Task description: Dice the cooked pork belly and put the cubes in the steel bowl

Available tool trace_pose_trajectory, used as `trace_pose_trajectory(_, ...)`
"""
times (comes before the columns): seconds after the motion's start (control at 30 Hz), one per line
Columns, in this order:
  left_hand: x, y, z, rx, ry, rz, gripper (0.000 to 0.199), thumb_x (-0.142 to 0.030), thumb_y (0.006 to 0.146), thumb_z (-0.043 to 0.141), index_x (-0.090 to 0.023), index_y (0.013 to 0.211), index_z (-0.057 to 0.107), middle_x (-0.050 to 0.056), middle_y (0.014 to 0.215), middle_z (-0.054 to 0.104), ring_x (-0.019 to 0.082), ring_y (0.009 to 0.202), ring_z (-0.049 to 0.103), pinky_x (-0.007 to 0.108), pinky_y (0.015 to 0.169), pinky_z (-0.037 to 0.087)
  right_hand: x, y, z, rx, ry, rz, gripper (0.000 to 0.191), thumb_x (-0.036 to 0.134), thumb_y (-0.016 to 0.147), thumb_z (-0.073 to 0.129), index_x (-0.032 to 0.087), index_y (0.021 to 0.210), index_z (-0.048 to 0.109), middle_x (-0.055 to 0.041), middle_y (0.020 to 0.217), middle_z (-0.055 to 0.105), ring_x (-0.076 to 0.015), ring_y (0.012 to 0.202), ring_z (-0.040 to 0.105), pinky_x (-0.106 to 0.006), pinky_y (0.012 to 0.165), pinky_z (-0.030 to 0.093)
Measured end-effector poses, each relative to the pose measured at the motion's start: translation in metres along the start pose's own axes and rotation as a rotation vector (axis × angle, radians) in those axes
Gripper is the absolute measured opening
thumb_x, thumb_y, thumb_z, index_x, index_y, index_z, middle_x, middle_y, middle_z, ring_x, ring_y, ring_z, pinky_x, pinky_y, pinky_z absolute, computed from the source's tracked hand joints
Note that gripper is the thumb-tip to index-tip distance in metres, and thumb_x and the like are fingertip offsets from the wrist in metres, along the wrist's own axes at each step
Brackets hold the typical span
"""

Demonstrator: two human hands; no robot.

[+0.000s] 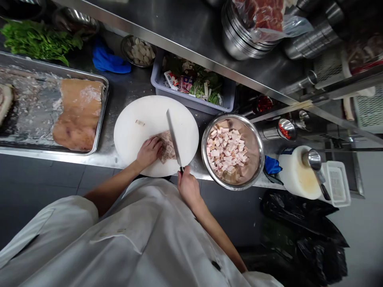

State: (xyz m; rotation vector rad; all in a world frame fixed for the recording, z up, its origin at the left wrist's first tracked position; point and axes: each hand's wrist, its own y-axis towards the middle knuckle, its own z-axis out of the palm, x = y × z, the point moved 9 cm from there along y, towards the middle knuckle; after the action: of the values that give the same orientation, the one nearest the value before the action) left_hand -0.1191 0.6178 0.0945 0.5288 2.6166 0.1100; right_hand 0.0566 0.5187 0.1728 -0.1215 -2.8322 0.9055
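Your right hand (189, 185) grips the knife (174, 137); your left hand (149, 152) presses meat (167, 146). The steel bowl (259, 161) holds diced meat (226, 149).

commercial kitchen, stainless-steel counter (118, 87) beneath a steel shelf (185, 28), stacked metal bowls (251, 40), a round white cutting board (128, 131) that lay below, a metal tray (103, 115) that held slabs of meat (80, 115)
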Motion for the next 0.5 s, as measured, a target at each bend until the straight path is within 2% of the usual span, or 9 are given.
trace_pose_trajectory(0.07,-0.002,0.000,-0.002,0.003,0.015,-0.007,0.036,-0.029,0.099,0.045,-0.018,0.127,0.064,0.015,0.137,0.061,0.031,0.133,0.050,0.047,0.109,0.041,0.001,0.012,0.013,0.048,0.000,-0.010,0.025,0.028,0.108,0.036,0.011,0.123,0.046,-0.0146,0.093,0.074,-0.0263,0.085,0.074,-0.029,0.068,0.047)
trace_pose_trajectory(0.13,-0.003,0.000,-0.004,-0.001,0.027,-0.009,0.036,-0.029,0.099,0.045,-0.018,0.127,0.064,0.014,0.137,0.061,0.031,0.132,0.051,0.047,0.110,0.040,-0.004,0.018,0.019,0.044,0.005,-0.010,0.026,0.029,0.109,0.036,0.011,0.125,0.044,-0.0147,0.095,0.074,-0.0260,0.087,0.074,-0.030,0.070,0.048)
trace_pose_trajectory(0.27,-0.003,0.000,-0.007,-0.010,0.026,-0.017,0.036,-0.029,0.097,0.046,-0.020,0.127,0.064,0.013,0.139,0.059,0.032,0.134,0.049,0.049,0.111,0.037,-0.019,0.003,0.023,0.063,0.016,-0.003,0.025,0.030,0.109,0.036,0.012,0.125,0.045,-0.0147,0.095,0.074,-0.0260,0.089,0.074,-0.030,0.070,0.047)
trace_pose_trajectory(0.37,-0.001,0.000,-0.006,-0.005,-0.014,-0.020,0.036,-0.029,0.095,0.049,-0.021,0.126,0.065,0.014,0.138,0.060,0.033,0.134,0.048,0.051,0.111,0.037,-0.020,-0.003,0.025,0.093,0.019,0.006,0.026,0.030,0.108,0.037,0.011,0.124,0.045,-0.0153,0.093,0.074,-0.0265,0.086,0.074,-0.030,0.070,0.047)
trace_pose_trajectory(0.5,0.003,0.005,-0.006,-0.007,-0.055,0.001,0.035,-0.029,0.090,0.054,-0.022,0.122,0.067,0.015,0.133,0.061,0.034,0.129,0.049,0.053,0.108,0.039,-0.007,0.023,0.016,0.039,0.048,-0.019,0.027,0.031,0.108,0.036,0.012,0.125,0.044,-0.0166,0.099,0.073,-0.0261,0.091,0.072,-0.031,0.073,0.048)
